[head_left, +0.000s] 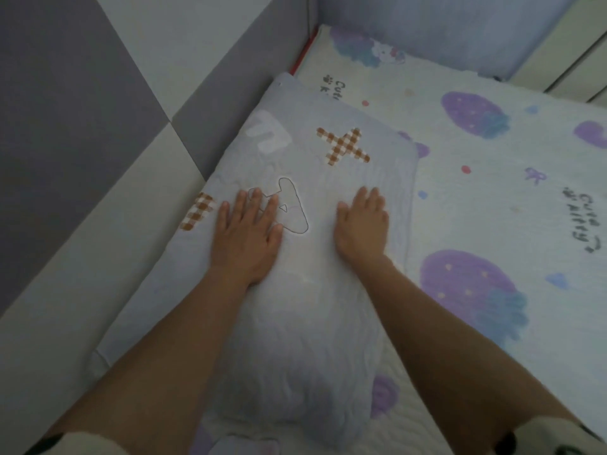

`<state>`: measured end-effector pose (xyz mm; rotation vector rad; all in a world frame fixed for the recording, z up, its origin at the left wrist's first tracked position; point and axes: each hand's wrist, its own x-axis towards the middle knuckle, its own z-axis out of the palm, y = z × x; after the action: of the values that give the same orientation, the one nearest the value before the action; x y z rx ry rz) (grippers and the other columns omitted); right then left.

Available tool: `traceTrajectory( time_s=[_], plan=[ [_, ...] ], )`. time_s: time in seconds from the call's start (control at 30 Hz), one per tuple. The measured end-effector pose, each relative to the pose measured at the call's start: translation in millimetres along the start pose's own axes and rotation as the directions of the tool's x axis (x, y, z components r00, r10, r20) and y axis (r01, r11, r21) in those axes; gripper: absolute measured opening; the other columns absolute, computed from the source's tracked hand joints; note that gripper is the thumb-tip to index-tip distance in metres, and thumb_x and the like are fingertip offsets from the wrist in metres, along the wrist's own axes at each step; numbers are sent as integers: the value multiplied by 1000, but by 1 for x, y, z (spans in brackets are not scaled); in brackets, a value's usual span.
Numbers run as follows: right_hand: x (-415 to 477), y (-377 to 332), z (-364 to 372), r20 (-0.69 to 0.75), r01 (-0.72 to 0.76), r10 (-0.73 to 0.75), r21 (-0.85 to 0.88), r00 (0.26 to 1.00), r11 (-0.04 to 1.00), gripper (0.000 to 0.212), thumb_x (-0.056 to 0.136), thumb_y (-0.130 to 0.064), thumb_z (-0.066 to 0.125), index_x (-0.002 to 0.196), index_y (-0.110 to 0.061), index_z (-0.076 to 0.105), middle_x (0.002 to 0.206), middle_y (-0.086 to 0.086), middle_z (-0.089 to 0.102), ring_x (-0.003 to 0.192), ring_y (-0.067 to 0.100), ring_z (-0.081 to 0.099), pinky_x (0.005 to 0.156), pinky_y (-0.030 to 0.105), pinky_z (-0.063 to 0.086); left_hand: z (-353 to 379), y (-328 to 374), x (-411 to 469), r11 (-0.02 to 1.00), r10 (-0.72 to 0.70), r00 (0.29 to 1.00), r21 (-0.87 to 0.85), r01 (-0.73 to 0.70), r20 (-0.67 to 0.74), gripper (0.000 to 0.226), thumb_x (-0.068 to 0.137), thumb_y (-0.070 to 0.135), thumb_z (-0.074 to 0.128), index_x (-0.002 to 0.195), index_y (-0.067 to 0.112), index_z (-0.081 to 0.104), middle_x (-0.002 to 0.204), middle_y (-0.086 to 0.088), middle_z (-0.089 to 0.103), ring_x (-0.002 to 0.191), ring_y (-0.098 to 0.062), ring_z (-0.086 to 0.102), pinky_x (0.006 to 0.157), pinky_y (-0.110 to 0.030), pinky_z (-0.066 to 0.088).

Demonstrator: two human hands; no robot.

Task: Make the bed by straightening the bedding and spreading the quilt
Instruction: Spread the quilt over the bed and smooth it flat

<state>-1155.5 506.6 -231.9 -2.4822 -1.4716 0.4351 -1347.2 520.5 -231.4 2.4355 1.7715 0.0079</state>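
Bedroom, no question: I'm leaning over a bed set right into a corner of the room. Under me is a pale blue pillow [328, 178] with checked brown crosses, lying on a quilted sheet [492, 205] printed with purple strawberries, bows and little cartoon writing. Soft, playful stuff, a home's own bedding. On my left the wall [98, 93] is covered in padded grey and white squares, hard against the mattress edge. At the far end a padded blue panel [443, 34] closes off the bed, and pale cupboard fronts [578, 67] stand just beyond it on the right.
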Motion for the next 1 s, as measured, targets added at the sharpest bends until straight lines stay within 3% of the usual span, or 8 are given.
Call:
traceTrajectory(
  time_s=[0.13,0.23,0.33,0.43,0.53,0.67,0.83,1.0],
  plan=[
    [-75,-40,14,19,190,-191,46,981,981,61,103,-39,18,153,-10,2,161,11,-6,148,26,-8,120,42,-1,-1,4,-36,999,41,999,28,-41,15,61,95,47,7,153,29,4,161,1,0,148,-18,-3,119,-42,-4],
    [-125,-19,40,42,271,-271,12,962,963,62,101,-47,14,154,-19,2,161,3,-6,148,21,-11,119,42,-7,3,-10,-62,994,67,998,81,-67,7,68,89,51,1,152,29,11,161,1,7,148,-19,4,119,-42,0],
    [-162,35,64,7,207,-207,-50,978,977,62,97,-53,11,154,-29,3,161,-3,0,149,18,-4,118,49,0,12,-34,-82,986,111,994,124,-110,0,63,92,51,9,151,31,17,159,1,15,147,-21,12,118,-42,5],
    [-181,72,79,113,145,-136,-78,984,986,63,93,-56,3,150,-34,-14,160,-5,-15,147,16,-13,117,54,3,20,-47,-88,983,107,994,151,-105,-2,59,94,48,15,151,31,20,158,0,20,146,-23,19,117,-43,10],
    [-181,77,77,165,166,-152,-76,974,983,64,91,-57,0,149,-34,-18,159,-5,-20,147,16,-16,117,53,1,20,-43,-90,984,104,994,147,-101,-14,58,96,48,12,151,32,15,160,1,13,147,-21,11,118,-41,4],
    [-180,74,59,195,169,-157,-49,968,984,61,100,-51,14,151,-32,-12,160,-3,-17,147,18,-13,116,52,6,6,-33,-95,990,58,997,128,-63,43,55,100,46,16,152,34,3,161,5,-2,148,-18,-4,119,-39,-5],
    [-195,76,25,170,197,-188,-37,967,980,55,101,-33,32,151,-13,21,158,12,18,142,30,24,109,45,32,-9,-17,-127,989,71,994,123,-81,85,60,96,47,6,153,29,6,161,1,2,148,-20,-1,118,-39,-3],
    [-210,86,-13,101,185,-177,-68,979,980,29,100,-26,34,118,-12,53,116,9,57,106,30,55,86,38,43,-22,22,-155,988,143,985,53,-148,101,79,82,49,-5,152,19,17,159,-4,16,148,-22,9,118,-41,3]
  ],
)
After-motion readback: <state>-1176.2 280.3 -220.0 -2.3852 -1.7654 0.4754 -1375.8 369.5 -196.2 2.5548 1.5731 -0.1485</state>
